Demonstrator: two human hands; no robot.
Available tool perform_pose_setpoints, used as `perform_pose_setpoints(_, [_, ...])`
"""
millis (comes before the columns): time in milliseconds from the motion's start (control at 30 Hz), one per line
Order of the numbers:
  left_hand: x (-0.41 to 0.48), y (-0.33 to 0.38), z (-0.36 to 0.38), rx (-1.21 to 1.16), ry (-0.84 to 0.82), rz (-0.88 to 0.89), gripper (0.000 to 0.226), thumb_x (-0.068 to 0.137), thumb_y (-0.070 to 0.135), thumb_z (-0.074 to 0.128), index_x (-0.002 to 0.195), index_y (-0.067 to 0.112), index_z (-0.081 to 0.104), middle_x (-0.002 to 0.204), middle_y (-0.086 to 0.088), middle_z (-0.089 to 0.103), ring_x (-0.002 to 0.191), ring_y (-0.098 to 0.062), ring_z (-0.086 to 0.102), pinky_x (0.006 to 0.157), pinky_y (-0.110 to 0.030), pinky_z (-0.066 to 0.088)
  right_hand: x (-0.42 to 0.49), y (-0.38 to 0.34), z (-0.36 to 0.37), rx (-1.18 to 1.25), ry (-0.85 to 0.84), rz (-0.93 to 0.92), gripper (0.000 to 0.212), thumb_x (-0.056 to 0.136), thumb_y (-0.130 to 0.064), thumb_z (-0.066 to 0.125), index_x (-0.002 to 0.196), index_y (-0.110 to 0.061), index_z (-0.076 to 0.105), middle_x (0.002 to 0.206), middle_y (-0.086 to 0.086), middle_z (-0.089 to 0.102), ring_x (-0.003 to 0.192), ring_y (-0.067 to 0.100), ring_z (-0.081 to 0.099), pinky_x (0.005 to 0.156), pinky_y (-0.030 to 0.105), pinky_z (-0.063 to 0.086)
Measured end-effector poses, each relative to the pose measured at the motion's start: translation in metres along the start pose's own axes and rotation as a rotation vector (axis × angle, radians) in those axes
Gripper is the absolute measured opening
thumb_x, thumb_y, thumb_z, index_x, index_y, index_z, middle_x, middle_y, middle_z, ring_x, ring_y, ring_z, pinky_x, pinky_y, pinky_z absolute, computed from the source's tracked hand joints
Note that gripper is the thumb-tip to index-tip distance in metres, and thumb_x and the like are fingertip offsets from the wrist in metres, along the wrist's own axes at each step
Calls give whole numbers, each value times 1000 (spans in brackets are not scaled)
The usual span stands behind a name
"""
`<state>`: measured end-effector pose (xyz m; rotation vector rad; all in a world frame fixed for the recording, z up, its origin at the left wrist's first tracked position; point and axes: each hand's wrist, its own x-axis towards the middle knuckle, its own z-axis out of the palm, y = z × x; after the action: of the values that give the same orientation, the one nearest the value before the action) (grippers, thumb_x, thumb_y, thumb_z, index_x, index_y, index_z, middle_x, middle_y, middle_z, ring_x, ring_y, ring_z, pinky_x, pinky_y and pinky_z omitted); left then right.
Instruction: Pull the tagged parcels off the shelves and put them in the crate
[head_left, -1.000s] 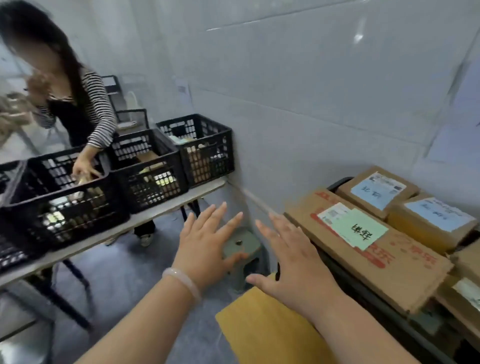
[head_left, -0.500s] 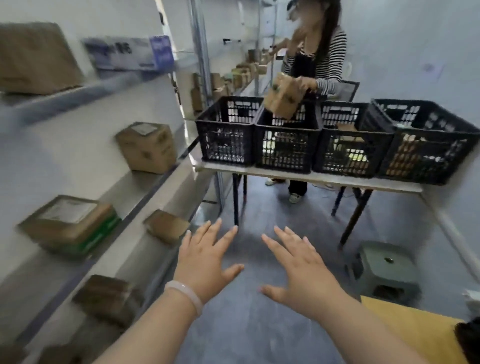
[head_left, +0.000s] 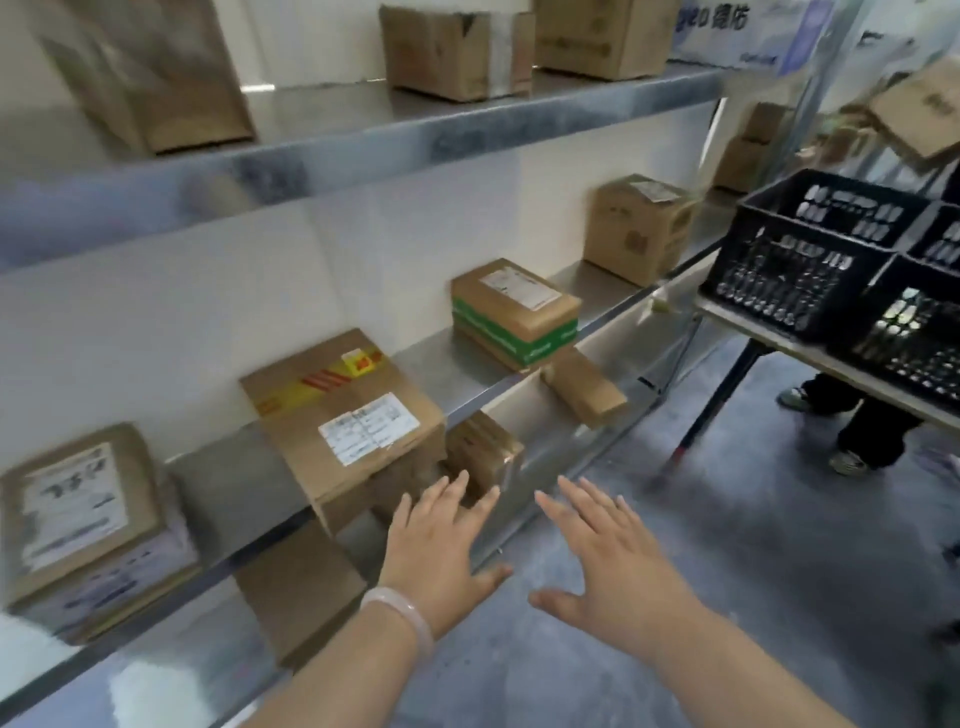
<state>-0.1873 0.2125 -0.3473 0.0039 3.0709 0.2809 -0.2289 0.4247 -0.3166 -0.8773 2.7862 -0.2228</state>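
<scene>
Four cardboard parcels sit on the smooth brushed-steel middle shelf (head_left: 426, 364): a flat white-labelled parcel (head_left: 78, 514) at its near end, a squat box with red-and-yellow tape (head_left: 343, 415), a green-banded box (head_left: 514, 312), and a cube carton (head_left: 639, 228) at its far end. The black lattice plastic crate (head_left: 800, 260) stands past that far end. In front of the shelf's edge, the left hand (head_left: 441, 545) and right hand (head_left: 608, 561) hover with fingers spread flat, holding nothing.
</scene>
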Motion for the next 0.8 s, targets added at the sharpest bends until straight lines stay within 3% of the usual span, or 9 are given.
perform_pose_setpoints(367, [-115,-114,56,-162,-14,-501,78,86,76,35,152,50,2,165,7,-3,151,-16,0,121,-43,1,71,-113,82,-47,-253,-429,94,79,-75,47,152,-42,-1,162,-11,-9,148,9,-7,114,28,-11])
perform_pose_setpoints(533, [-131,-128,94,-203,-19,-696,79,86,77,35,153,47,4,165,4,0,151,-18,4,122,-44,5,103,-127,124,-7,-296,-480,88,85,-70,46,153,-40,-2,161,-12,-13,147,9,-9,116,28,-4])
perform_pose_setpoints(800, [-121,-145,164,-362,37,-958,76,88,72,40,153,46,10,165,6,4,151,-20,6,122,-42,9,160,-120,196,2,-399,-497,84,88,-64,49,153,-38,3,162,-12,-4,148,11,0,119,34,10])
